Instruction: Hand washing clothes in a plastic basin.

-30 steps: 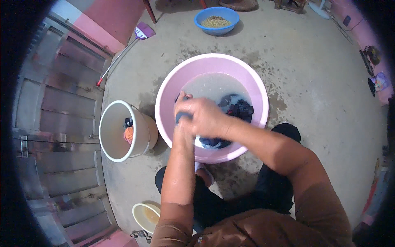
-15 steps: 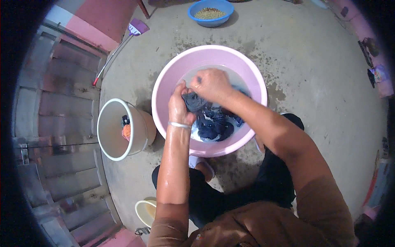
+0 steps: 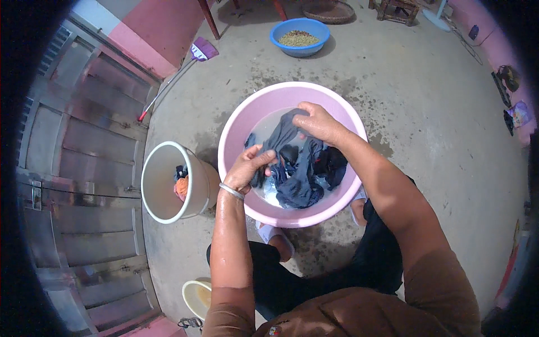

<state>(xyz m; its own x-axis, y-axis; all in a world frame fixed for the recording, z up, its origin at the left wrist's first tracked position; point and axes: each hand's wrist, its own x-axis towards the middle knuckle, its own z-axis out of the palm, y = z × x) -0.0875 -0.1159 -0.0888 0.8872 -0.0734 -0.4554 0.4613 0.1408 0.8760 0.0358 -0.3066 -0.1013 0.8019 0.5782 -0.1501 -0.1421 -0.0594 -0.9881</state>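
Note:
A wet dark grey garment point(image 3: 283, 133) is stretched between my hands over the pink basin point(image 3: 231, 115). My right hand point(image 3: 319, 123) is closed on its upper end, above the far part of the basin. Lower and to the left, my left hand point(image 3: 247, 168), with a pale bangle at the wrist, pinches the cloth between thumb and fingers. Below them, more dark clothes point(image 3: 331, 165) lie soaking in cloudy water point(image 3: 263, 121). The garment's exact kind cannot be made out.
A whitish bucket point(image 3: 160, 196) holding an orange cloth point(image 3: 181, 188) stands left of the basin. Beyond lies a blue bowl point(image 3: 300, 49) of grain-like pieces. A purple broom point(image 3: 203, 49) leans by the doors point(image 3: 92, 163). A small yellowish tub point(image 3: 196, 297) sits near my left leg.
My right hand was a fist close to my left hand, with the cloth bunched. Now the hands are farther apart and the cloth is drawn out between them. The view has shifted slightly.

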